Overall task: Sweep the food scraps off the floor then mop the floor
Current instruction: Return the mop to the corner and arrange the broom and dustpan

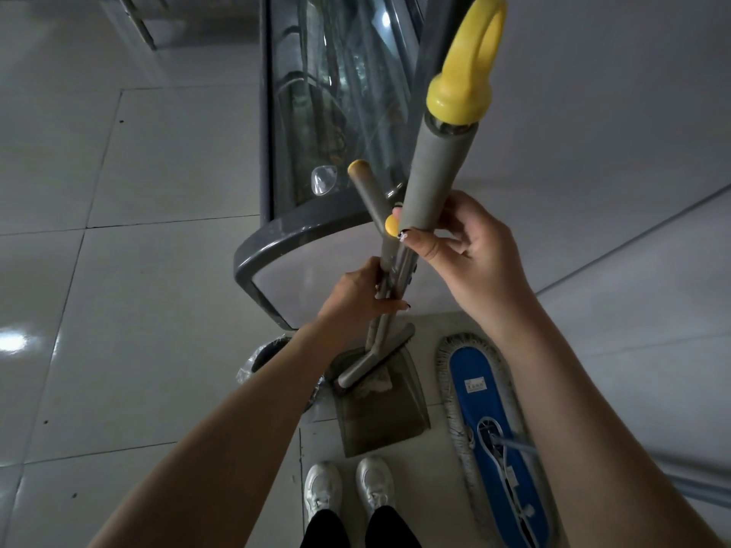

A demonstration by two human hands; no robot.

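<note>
A grey broom handle point(435, 168) with a yellow loop on top rises in front of me, and my right hand point(470, 255) is closed around its lower grip. My left hand point(360, 294) grips the thin poles lower down, together with the dustpan's handle point(366, 191), which ends in a yellow cap. The broom head point(372, 361) rests across the grey dustpan point(383, 421), which stands on the floor just ahead of my shoes. Pale scraps point(375, 383) lie inside the pan. A flat mop point(482, 405) with a blue pad and white fringe lies on the floor to the right.
A glass-fronted cabinet with a dark grey frame point(273, 247) stands straight ahead. A bin with a plastic liner point(265, 359) sits at its foot, left of the dustpan. My white shoes point(348, 488) are below. Glossy tiled floor point(138, 310) spreads to the left; a wall point(613, 132) is on the right.
</note>
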